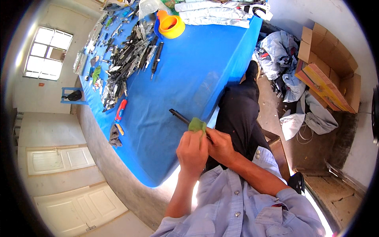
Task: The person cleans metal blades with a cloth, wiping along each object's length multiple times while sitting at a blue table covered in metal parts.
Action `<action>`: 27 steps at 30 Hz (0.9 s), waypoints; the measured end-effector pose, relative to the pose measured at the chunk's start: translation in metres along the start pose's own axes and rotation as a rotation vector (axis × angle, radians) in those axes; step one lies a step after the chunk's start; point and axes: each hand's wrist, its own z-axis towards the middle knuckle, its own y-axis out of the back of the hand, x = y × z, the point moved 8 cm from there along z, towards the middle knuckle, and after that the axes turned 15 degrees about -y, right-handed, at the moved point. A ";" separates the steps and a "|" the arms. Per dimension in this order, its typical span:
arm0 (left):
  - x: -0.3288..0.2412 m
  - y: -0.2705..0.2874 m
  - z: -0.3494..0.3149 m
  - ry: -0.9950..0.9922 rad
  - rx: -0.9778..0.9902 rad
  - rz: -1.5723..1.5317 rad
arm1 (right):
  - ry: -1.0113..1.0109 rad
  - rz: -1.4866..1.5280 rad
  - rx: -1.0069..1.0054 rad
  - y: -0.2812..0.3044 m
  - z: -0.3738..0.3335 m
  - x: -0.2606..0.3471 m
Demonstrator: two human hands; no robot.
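Observation:
A slim dark bar-shaped part (179, 115) points away from me above the blue table, its far end bare. Around its middle is a green cloth (197, 125), which my left hand (192, 151) presses with closed fingers. Just beside it, my right hand (221, 147) is closed on the near end of the bar, most of which the fingers hide. The hands touch or nearly touch each other over the table's near edge. Beyond them, a red and blue handled tool (121, 110) lies near the table's left edge.
The blue-covered table (177, 75) bears a long pile of dark and silver parts (125, 59), a yellow tape roll (172, 27) and stacked pale bundles (215, 14). A dark rag (115, 136) lies at its left edge. Right of my legs are plastic bags (278, 49) and an open cardboard box (329, 75).

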 end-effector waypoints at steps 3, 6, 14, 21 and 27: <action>0.010 0.003 0.000 -0.062 -0.026 -0.011 | -0.003 -0.004 0.030 0.001 0.001 0.004; 0.031 0.008 0.010 -0.049 -0.016 0.030 | 0.017 -0.016 -0.007 0.003 0.002 0.005; 0.058 0.020 0.023 0.018 -0.033 0.100 | -0.008 -0.013 -0.005 0.002 0.003 0.009; -0.007 0.000 0.000 -0.033 0.060 -0.052 | -0.024 -0.052 0.051 0.001 -0.001 -0.002; 0.011 0.006 0.008 -0.082 0.031 -0.041 | -0.049 -0.042 0.045 0.003 0.003 0.004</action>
